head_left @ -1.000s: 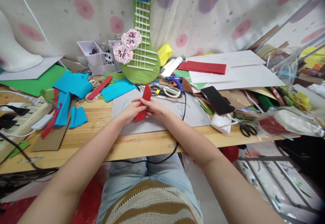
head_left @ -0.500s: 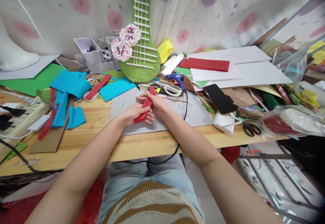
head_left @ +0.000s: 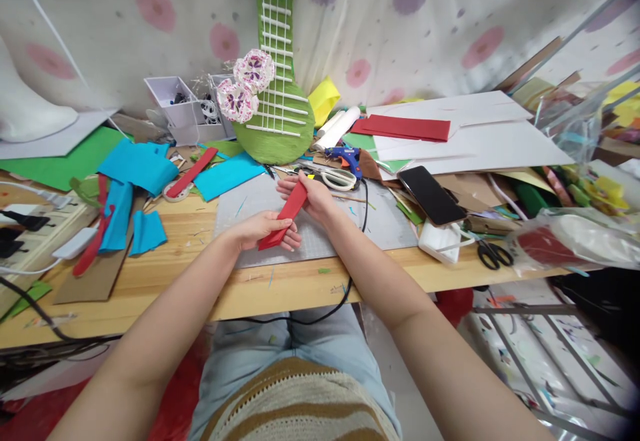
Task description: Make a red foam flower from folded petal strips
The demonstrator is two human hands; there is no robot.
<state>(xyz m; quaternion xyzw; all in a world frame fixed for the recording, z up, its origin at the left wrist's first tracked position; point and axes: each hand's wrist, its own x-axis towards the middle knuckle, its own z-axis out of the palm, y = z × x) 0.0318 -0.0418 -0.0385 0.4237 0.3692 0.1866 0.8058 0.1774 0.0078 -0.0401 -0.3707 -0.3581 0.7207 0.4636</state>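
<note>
Between my hands is a folded strip of red crepe paper (head_left: 291, 209), held at a slant over a grey cutting mat (head_left: 320, 244). My left hand (head_left: 263, 229) pinches its lower end, thumb on top. At the upper end, my right hand (head_left: 314, 197) grips the strip between thumb and fingers. Just beyond the hands lie white-handled scissors (head_left: 340, 178) and a blue glue gun (head_left: 347, 156). Behind them stands a green guitar-shaped craft piece (head_left: 275, 141) with white strings and two pink-and-white flowers (head_left: 254, 71).
Blue crepe paper (head_left: 137, 167) and a power strip (head_left: 47, 234) lie at left. To the right are a black phone (head_left: 431, 194), black scissors (head_left: 494, 254) and white boards (head_left: 480, 144) with a red paper piece (head_left: 405, 127). A black cable (head_left: 350, 287) crosses the table's front edge.
The red strip's lower end has shifted slightly left and down with my left hand, and more of its flat length shows. My right hand still holds the upper end.
</note>
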